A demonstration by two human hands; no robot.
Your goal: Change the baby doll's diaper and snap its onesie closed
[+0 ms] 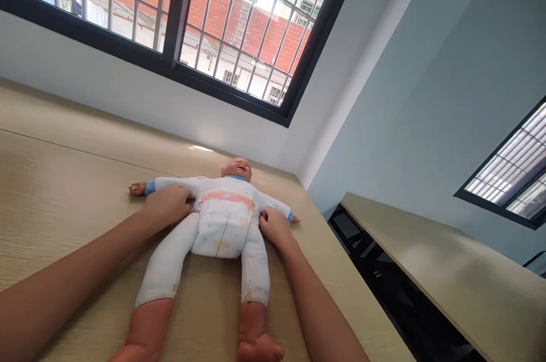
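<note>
A baby doll [239, 168] in a white top with blue cuffs lies on its back on the wooden table, arms spread and legs toward me. Round its hips is a white diaper [222, 228] with an orange patterned waistband and a yellow line down the front. My left hand [168, 206] is closed at the diaper's side edge, on the left of the view. On the opposite side, my right hand [275, 227] has its fingers curled at the diaper's other edge. The fingertips of both hands are partly hidden against the doll's sides.
The table [63, 202] reaches back to a white wall under a barred window [239, 20]. To the right, past a dark gap, stands a second wooden table [447, 259]. Another window [512, 163] is in the pale blue wall [405, 123].
</note>
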